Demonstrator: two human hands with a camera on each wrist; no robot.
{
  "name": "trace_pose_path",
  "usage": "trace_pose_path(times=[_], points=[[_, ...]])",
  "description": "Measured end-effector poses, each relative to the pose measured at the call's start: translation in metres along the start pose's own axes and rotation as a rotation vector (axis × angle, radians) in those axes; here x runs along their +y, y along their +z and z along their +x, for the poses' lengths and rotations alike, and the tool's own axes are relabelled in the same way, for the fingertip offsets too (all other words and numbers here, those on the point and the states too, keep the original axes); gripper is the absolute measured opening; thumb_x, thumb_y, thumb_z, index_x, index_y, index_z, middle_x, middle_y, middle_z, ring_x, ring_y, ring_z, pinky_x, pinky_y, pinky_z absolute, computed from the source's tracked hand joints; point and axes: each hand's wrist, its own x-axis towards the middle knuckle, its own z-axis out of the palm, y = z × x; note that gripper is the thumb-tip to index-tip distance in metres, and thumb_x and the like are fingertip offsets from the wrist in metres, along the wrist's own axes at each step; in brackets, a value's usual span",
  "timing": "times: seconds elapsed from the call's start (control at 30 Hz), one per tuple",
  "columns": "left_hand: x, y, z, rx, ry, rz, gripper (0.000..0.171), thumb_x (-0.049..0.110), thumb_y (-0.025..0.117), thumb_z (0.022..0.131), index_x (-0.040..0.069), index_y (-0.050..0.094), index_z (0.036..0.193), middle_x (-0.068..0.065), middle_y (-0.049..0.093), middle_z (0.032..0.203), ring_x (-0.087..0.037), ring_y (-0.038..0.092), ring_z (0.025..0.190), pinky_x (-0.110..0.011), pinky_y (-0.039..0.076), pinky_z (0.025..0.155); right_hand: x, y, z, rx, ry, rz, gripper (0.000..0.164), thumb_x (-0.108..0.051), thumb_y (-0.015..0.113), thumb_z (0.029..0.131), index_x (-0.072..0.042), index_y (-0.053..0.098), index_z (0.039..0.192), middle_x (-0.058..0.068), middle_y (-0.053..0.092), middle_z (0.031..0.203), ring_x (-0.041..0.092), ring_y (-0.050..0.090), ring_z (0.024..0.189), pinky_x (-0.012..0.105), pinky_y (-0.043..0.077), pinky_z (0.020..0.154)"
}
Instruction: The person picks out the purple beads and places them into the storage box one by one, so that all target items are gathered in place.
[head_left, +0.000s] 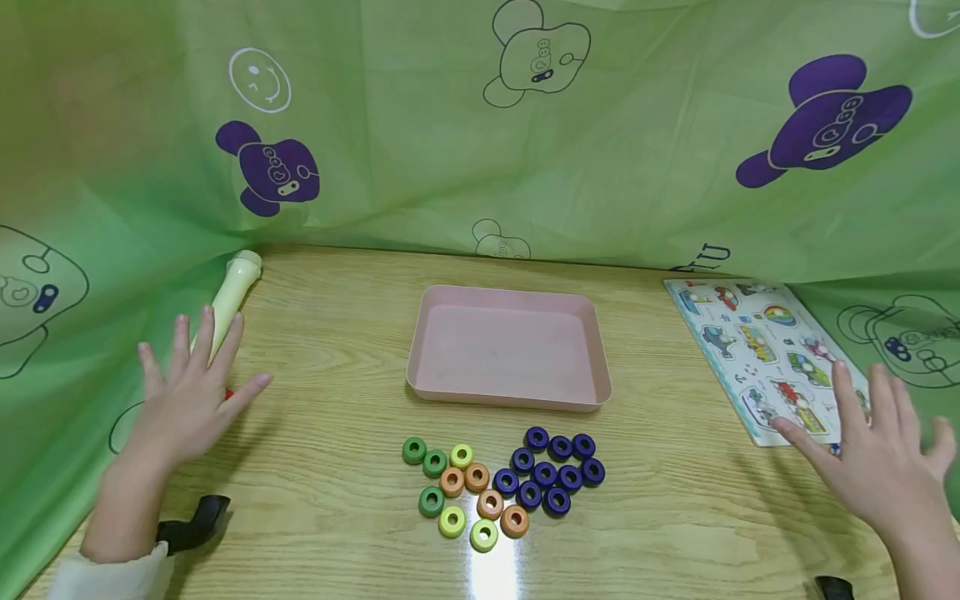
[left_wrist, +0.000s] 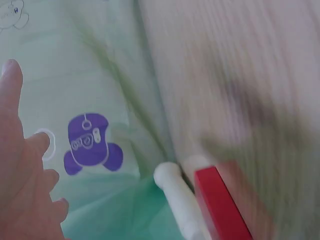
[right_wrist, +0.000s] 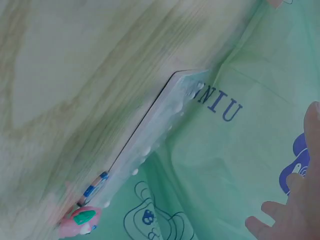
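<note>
My left hand (head_left: 186,408) hovers at the left of the table with fingers spread, holding nothing. Beyond it lies a pale microphone-shaped toy (head_left: 242,271), and a red block (left_wrist: 220,202) shows beside that toy in the left wrist view. On the right, my right hand (head_left: 885,454) is raised with spread fingers near a picture puzzle board (head_left: 723,367). Between the hands, small rings lie in a loose group: dark blue rings (head_left: 544,475), green rings (head_left: 431,501), yellow rings (head_left: 452,522) and orange rings (head_left: 515,521). Behind them sits a pink tray (head_left: 510,350) with nothing in it.
A green cloth (head_left: 420,167) with printed cartoon heads hangs at the back and along both sides of the wooden table (head_left: 330,350). A pink and green toy (right_wrist: 80,222) lies by the puzzle board's near end in the right wrist view.
</note>
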Motion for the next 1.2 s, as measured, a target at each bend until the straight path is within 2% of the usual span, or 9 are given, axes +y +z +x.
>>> trace_pose_path(times=[0.13, 0.3, 0.37, 0.47, 0.53, 0.67, 0.9, 1.03, 1.2], points=[[0.008, 0.002, 0.011, 0.015, 0.041, -0.034, 0.072, 0.045, 0.039, 0.085, 0.019, -0.003, 0.136, -0.003, -0.021, 0.136, -0.022, -0.025, 0.118, -0.050, -0.025, 0.084, -0.008, 0.000, 0.002, -0.007, -0.040, 0.085, 0.089, -0.050, 0.051, 0.076, -0.018, -0.007, 0.136, 0.015, -0.017, 0.137, 0.038, -0.014, 0.120, 0.063, -0.010, 0.084], [0.020, 0.010, 0.028, 0.021, 0.103, -0.154, 0.070, 0.042, 0.040, 0.086, 0.016, 0.000, 0.137, -0.006, -0.019, 0.137, -0.023, -0.022, 0.120, -0.049, -0.016, 0.092, -0.025, 0.004, 0.006, -0.064, -0.150, 0.338, 0.085, -0.035, 0.058, 0.077, -0.018, -0.001, 0.137, 0.026, -0.005, 0.135, 0.050, -0.004, 0.116, 0.068, 0.000, 0.080], [0.025, 0.014, 0.035, -0.002, 0.113, -0.238, 0.070, 0.041, 0.041, 0.086, 0.017, -0.001, 0.136, -0.006, -0.017, 0.137, -0.022, -0.021, 0.121, -0.049, -0.012, 0.094, -0.034, 0.005, 0.008, -0.109, -0.188, 0.404, 0.082, -0.032, 0.059, 0.078, -0.017, 0.004, 0.137, 0.031, 0.008, 0.131, 0.053, 0.012, 0.111, 0.067, 0.015, 0.078], [0.032, 0.023, 0.047, -0.049, 0.124, -0.405, 0.069, 0.038, 0.042, 0.086, 0.017, 0.000, 0.137, -0.007, -0.013, 0.138, -0.022, -0.015, 0.123, -0.050, -0.005, 0.096, -0.048, 0.006, 0.008, -0.175, -0.223, 0.454, 0.073, -0.031, 0.058, 0.079, -0.009, 0.017, 0.135, 0.028, 0.028, 0.123, 0.044, 0.034, 0.101, 0.054, 0.035, 0.071], [0.038, 0.030, 0.054, -0.077, 0.126, -0.513, 0.068, 0.037, 0.044, 0.086, 0.015, 0.003, 0.137, -0.007, -0.008, 0.139, -0.022, -0.010, 0.124, -0.052, -0.001, 0.096, -0.058, 0.008, 0.007, -0.215, -0.244, 0.475, 0.066, -0.032, 0.057, 0.080, -0.006, 0.026, 0.132, 0.022, 0.039, 0.117, 0.035, 0.043, 0.093, 0.041, 0.043, 0.066], [0.051, 0.041, 0.065, -0.124, 0.144, -0.686, 0.066, 0.034, 0.045, 0.086, 0.012, 0.008, 0.136, -0.006, 0.001, 0.140, -0.020, 0.000, 0.125, -0.048, 0.007, 0.098, -0.076, 0.013, 0.007, -0.254, -0.290, 0.541, 0.054, -0.030, 0.059, 0.078, -0.005, 0.041, 0.123, 0.010, 0.052, 0.104, 0.020, 0.050, 0.086, 0.024, 0.045, 0.065], [0.075, 0.055, 0.078, -0.273, 0.113, -1.021, 0.065, 0.033, 0.049, 0.084, 0.021, 0.012, 0.136, -0.007, 0.012, 0.138, -0.033, 0.021, 0.120, -0.045, 0.026, 0.093, -0.099, 0.031, 0.007, -0.384, -0.384, 0.707, 0.046, -0.026, 0.063, 0.075, -0.005, 0.049, 0.114, 0.003, 0.054, 0.084, 0.009, 0.052, 0.073, 0.023, 0.045, 0.061], [0.086, 0.062, 0.081, -0.334, 0.106, -1.129, 0.064, 0.030, 0.051, 0.084, 0.023, 0.014, 0.136, -0.013, 0.014, 0.137, -0.034, 0.023, 0.119, -0.043, 0.027, 0.093, -0.113, 0.038, 0.007, -0.481, -0.443, 0.793, 0.045, -0.026, 0.064, 0.074, -0.003, 0.050, 0.111, 0.004, 0.055, 0.081, 0.011, 0.053, 0.069, 0.023, 0.046, 0.059], [0.095, 0.071, 0.084, -0.378, 0.128, -1.203, 0.069, 0.023, 0.056, 0.081, 0.019, 0.015, 0.136, -0.015, 0.013, 0.137, -0.034, 0.024, 0.119, -0.040, 0.026, 0.094, -0.129, 0.042, 0.007, -0.562, -0.527, 0.803, 0.044, -0.026, 0.064, 0.074, -0.002, 0.051, 0.108, 0.002, 0.055, 0.079, 0.010, 0.054, 0.067, 0.024, 0.047, 0.059]])
